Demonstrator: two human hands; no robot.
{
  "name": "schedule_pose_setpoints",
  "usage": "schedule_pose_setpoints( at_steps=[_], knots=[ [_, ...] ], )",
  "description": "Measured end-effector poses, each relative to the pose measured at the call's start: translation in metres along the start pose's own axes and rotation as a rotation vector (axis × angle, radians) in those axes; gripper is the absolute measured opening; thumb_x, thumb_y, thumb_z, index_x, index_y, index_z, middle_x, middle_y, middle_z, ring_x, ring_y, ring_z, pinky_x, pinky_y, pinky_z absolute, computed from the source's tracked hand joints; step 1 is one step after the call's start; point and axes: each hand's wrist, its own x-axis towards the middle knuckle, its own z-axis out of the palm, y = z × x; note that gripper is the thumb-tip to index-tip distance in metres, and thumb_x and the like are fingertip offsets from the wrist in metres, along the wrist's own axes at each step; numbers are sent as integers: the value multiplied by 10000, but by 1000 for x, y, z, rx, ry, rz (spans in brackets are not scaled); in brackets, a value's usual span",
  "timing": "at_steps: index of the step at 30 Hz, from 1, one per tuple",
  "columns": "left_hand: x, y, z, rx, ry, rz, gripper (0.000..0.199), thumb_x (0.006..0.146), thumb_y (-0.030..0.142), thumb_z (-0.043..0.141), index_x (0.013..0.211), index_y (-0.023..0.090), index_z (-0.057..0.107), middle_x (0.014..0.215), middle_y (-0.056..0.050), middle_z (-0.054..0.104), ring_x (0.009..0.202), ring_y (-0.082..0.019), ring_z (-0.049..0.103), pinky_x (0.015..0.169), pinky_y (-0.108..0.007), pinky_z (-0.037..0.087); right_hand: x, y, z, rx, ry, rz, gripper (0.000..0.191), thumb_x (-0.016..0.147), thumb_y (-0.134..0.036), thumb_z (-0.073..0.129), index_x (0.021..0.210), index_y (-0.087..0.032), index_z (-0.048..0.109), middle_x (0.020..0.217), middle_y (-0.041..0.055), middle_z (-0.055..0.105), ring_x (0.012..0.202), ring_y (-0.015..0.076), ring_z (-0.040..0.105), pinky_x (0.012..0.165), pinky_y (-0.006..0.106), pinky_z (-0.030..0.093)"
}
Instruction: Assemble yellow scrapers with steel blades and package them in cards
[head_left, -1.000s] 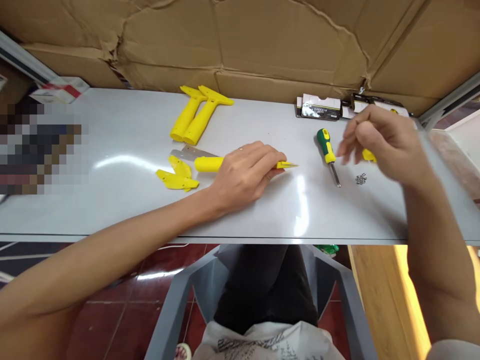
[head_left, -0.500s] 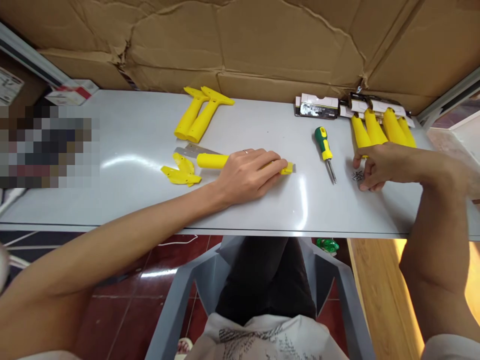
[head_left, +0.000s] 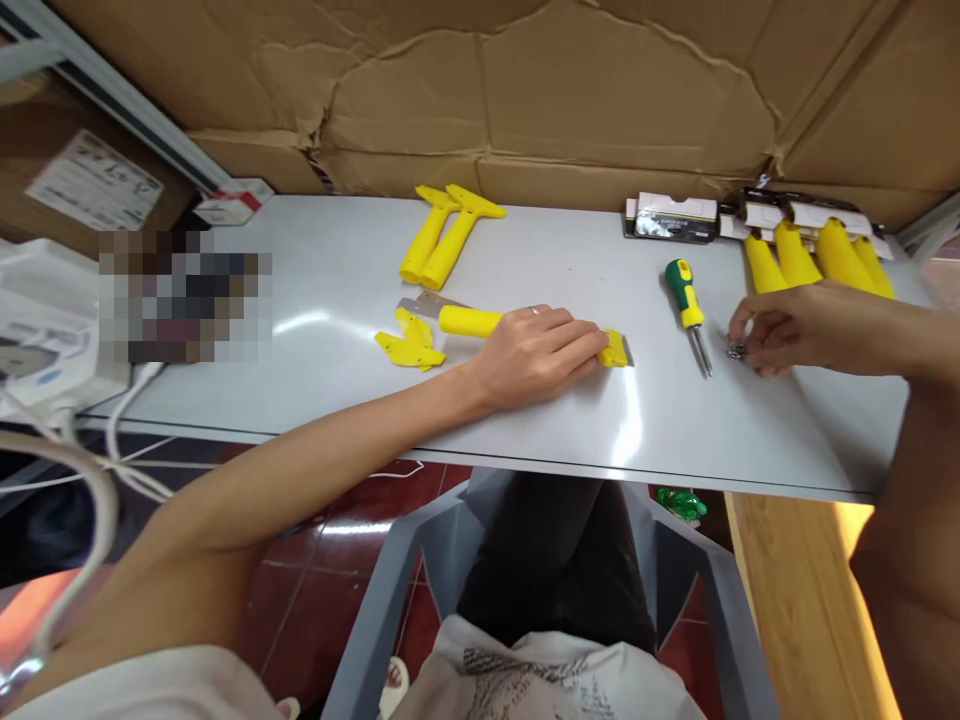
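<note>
My left hand (head_left: 544, 355) wraps over a yellow scraper (head_left: 469, 321) that lies on the table, its head with a thin metal edge sticking out past my fingertips. At the right, my right hand (head_left: 780, 335) has its thumb and fingers drawn together at a small pile of silver screws (head_left: 736, 352); how many are between the fingertips I cannot tell. Between my hands lies a green and yellow screwdriver (head_left: 686, 300), tip toward me. Left of the scraper are loose yellow plastic pieces (head_left: 411, 345) and flat metal blades (head_left: 431, 302).
Two yellow T-shaped scraper handles (head_left: 454, 235) lie toward the back of the table (head_left: 337, 270). Black and white packages (head_left: 675, 217) line the cardboard wall (head_left: 562, 110). Several yellow handles (head_left: 840, 255) stand behind my right hand. A white device with cables (head_left: 60, 330) is at the left.
The view has shifted left, so things appear further right. My right thumb and fingers have drawn closer together over the screws. My left hand stays on the scraper, whose head has turned slightly.
</note>
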Motion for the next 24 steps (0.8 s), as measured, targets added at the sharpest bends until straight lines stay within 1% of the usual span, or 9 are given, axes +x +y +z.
schedule_pose_setpoints(
  at_steps=[4,6,9,10,12,15,17,18,24],
  knots=[
    [-2,-4,5,67,48,116,99,1045,208,652,968,178,707,925,-19,832,761,-146,751,644,-289,544,-1,-18,28,40,39,-51,418,801,-598,914,1087,-312,808,985,56,820,1021,306,786,822,461,676],
    [-2,-5,7,90,70,173,124,1037,195,660,928,176,714,920,-24,834,768,-148,760,648,-284,568,-3,-28,41,13,54,-111,338,837,-564,903,1057,-323,818,994,43,826,987,288,782,832,451,671],
    [-2,-5,7,81,75,207,124,1021,177,689,903,159,723,920,-36,834,784,-148,771,653,-274,592,-6,-38,61,-82,22,-281,141,942,-469,830,958,-330,818,941,-4,830,815,222,761,777,412,656],
    [-2,-5,6,80,70,213,128,1025,178,687,904,157,726,922,-37,835,792,-147,773,658,-272,597,-7,-40,68,-111,2,-336,110,978,-436,794,947,-332,814,931,-19,832,773,205,754,751,401,651],
    [-2,-5,5,82,59,225,143,1036,185,677,907,158,731,923,-34,833,803,-146,774,670,-271,605,-8,-41,82,-143,-4,-431,110,1032,-368,729,962,-329,805,940,-31,839,748,187,758,705,376,645],
    [-2,-5,4,79,38,240,177,1040,193,673,874,158,723,910,-30,823,795,-144,765,676,-272,604,-9,-39,98,-185,69,-599,126,1060,-236,683,989,-280,778,941,-11,838,742,165,763,645,323,623],
    [-2,-5,3,81,23,234,212,1044,198,667,838,165,705,900,-26,815,783,-139,756,669,-269,595,-8,-36,103,-233,86,-700,129,1049,-153,678,998,-245,754,923,3,828,738,154,758,614,297,593],
    [-2,-5,3,85,20,228,227,1049,204,661,827,170,698,899,-22,814,776,-136,750,660,-267,588,-8,-36,103,-256,80,-726,130,1041,-129,681,1004,-236,744,918,5,824,739,151,756,609,291,584],
    [-2,-2,3,137,31,234,245,1056,220,662,816,181,694,849,-14,795,730,-140,717,623,-281,539,-10,-35,98,-330,60,-780,154,1010,-89,715,1019,-241,738,882,-2,819,718,146,761,645,282,599]
  ],
)
